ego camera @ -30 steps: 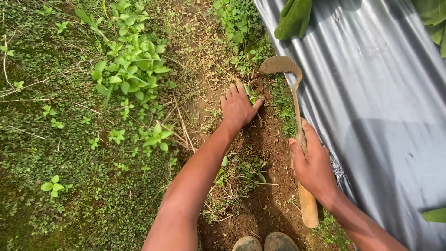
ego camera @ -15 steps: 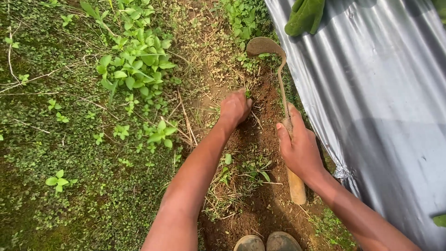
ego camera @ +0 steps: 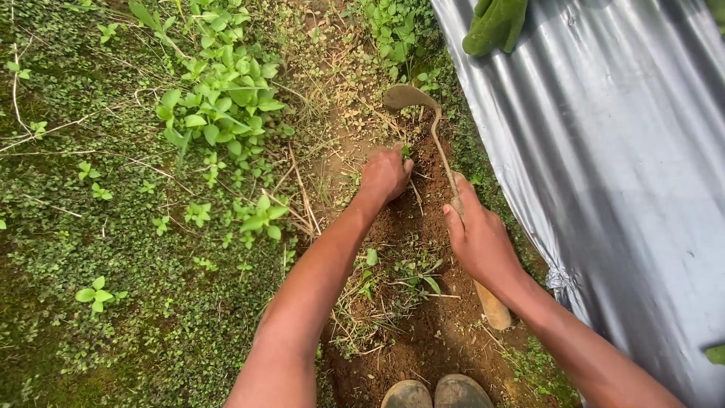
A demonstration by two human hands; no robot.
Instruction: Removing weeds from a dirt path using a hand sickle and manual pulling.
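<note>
Change: since the earlier frames the left hand (ego camera: 385, 175) has gone from lying flat and spread on the soil to being bunched into a fist, and the hoe blade (ego camera: 406, 97) sits a little farther up the strip of bare ground.
Left hand: closed tight at ground level, fingers curled around a small green weed (ego camera: 406, 151) that pokes out just above the knuckles; how much it has hold of cannot be told.
Right hand: the right hand (ego camera: 477, 238) is wrapped firmly round the wooden handle (ego camera: 492, 308) of a hand hoe, thumb lying along the metal shank (ego camera: 442, 147).
Hoe: blade rests on dry, weedy earth just beyond the left fist; the pale handle end sticks out below the right wrist.
Ground: brown soil (ego camera: 423, 332) between the arms, dense low greenery and a leafy plant (ego camera: 223, 91) to the left.
Right edge: silver plastic sheeting (ego camera: 604, 166), with a green glove (ego camera: 495, 26) lying on it.
Bottom: two shoe tips (ego camera: 434, 394) on the soil.
</note>
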